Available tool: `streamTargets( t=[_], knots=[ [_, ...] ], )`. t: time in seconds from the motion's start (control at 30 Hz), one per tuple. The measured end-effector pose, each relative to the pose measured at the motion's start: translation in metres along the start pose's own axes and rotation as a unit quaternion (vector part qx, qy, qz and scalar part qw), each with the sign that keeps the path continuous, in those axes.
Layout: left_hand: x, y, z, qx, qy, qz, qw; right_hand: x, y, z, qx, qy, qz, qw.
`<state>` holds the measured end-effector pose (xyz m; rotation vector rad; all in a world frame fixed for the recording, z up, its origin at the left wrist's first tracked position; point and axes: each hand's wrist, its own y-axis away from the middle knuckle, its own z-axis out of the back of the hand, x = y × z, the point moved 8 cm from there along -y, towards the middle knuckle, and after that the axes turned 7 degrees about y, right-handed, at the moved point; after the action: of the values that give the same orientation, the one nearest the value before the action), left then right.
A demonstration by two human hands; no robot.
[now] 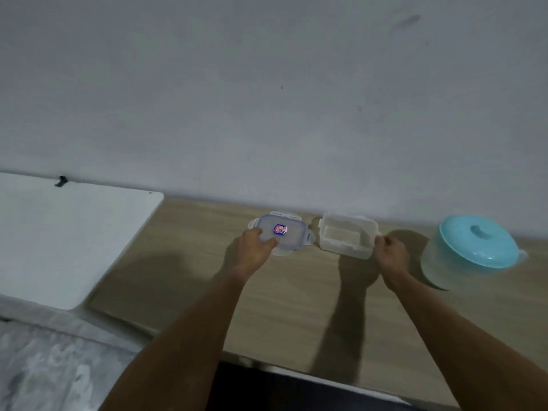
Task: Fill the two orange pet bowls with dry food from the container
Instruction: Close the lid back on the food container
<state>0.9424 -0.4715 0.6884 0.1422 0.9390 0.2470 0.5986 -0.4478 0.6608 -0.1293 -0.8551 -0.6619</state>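
A clear rectangular container (345, 237) stands open on the wooden table near the wall; it looks nearly empty inside. Its clear lid (286, 232), with a small blue and red sticker, lies flat on the table just left of it. My left hand (255, 252) rests on the lid's near left edge, thumb and fingers gripping it. My right hand (390, 253) holds the container's right rim with curled fingers. No orange pet bowls are in view.
A pale tub with a turquoise lid (477, 243) stands at the right, close to the wall. A white board (68, 238) lies over the table's left end. The wooden table (267, 307) ends at a near edge above a dark gap.
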Motion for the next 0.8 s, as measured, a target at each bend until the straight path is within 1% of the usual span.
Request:
streamTargets(
  t=[0.07,0.17,0.27,0.33,0.47,0.6,0.7,0.73,0.8],
  knots=[
    [0.001,-0.026,-0.003,0.027,-0.017,-0.008,0.999,-0.004,-0.01,-0.004,-0.014,0.012,-0.011,1.0],
    [0.015,-0.067,-0.013,0.034,-0.076,-0.025,0.996,-0.004,-0.02,-0.011,-0.026,0.034,-0.007,0.999],
    [0.033,-0.101,-0.032,0.059,-0.117,-0.029,0.991,-0.005,-0.025,-0.018,-0.026,0.055,-0.005,0.998],
    [0.029,-0.108,-0.037,0.072,-0.136,-0.038,0.987,-0.01,-0.027,-0.022,-0.027,0.063,-0.015,0.998],
    [0.019,-0.113,-0.043,0.106,-0.17,-0.021,0.979,-0.013,-0.025,-0.021,-0.032,0.066,-0.027,0.997],
    [0.008,-0.119,-0.044,0.116,-0.233,-0.035,0.965,-0.013,-0.021,-0.02,-0.032,0.051,-0.045,0.997],
    [0.006,-0.121,-0.043,0.119,-0.277,-0.031,0.953,-0.012,-0.016,-0.019,-0.022,0.024,-0.05,0.998],
    [0.009,-0.124,-0.043,0.121,-0.282,-0.024,0.952,-0.011,-0.014,-0.018,-0.02,0.012,-0.049,0.999],
    [0.011,-0.13,-0.038,0.119,-0.255,-0.015,0.959,-0.012,-0.012,-0.014,-0.023,-0.005,-0.048,0.999]
  ],
)
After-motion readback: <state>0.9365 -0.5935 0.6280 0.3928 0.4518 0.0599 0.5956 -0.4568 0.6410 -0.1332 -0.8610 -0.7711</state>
